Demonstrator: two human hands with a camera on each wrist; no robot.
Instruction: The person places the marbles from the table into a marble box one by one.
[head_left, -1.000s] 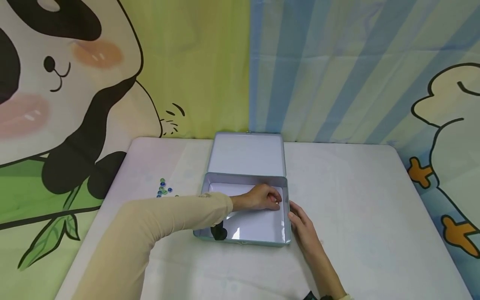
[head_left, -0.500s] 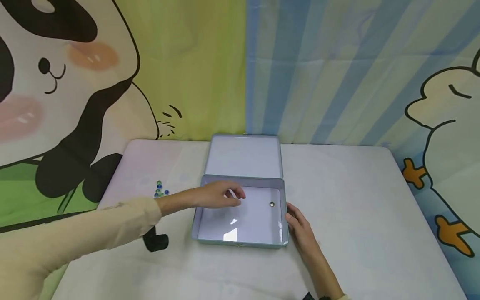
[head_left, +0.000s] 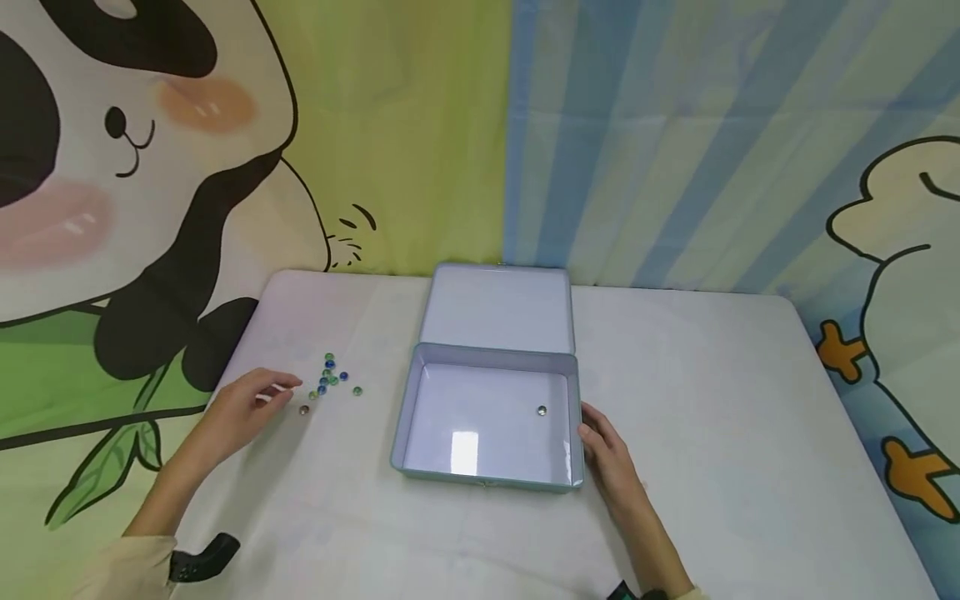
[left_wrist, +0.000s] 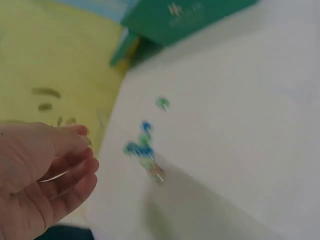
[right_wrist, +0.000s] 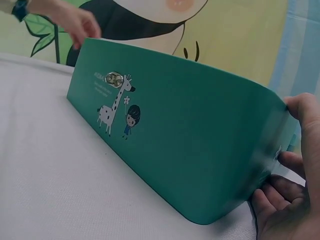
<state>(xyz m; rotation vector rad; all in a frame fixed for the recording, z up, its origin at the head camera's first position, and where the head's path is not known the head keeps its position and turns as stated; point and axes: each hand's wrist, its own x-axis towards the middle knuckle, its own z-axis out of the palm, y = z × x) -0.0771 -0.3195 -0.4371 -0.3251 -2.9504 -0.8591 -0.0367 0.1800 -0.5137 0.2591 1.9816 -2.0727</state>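
Observation:
Over the left of the table hovers my left hand [head_left: 243, 417], fingers loosely bent and holding nothing, close beside several glass marbles [head_left: 327, 377] in green and blue. Nearest it lies a brownish marble [head_left: 303, 410]; one green marble [head_left: 357, 391] sits slightly apart. A hinged tin box [head_left: 411, 408], green outside and pale inside, stands with its lid [head_left: 497, 308] laid back. Inside, towards the right wall, is a single shiny marble [head_left: 542, 411]. My right hand [head_left: 615, 462] rests against the box's right side; in the right wrist view its thumb [right_wrist: 302, 107] touches the top edge.
The white-covered table [head_left: 697, 400] extends on both sides of the box. Behind it hangs a printed curtain [head_left: 427, 142] with a panda and a bird. A giraffe picture and a metal clasp [right_wrist: 114, 79] mark the box's front.
My left hand has let go of the marble near the box's right wall, then moved left out of the box to the loose marbles. My right hand has stayed at the box's side.

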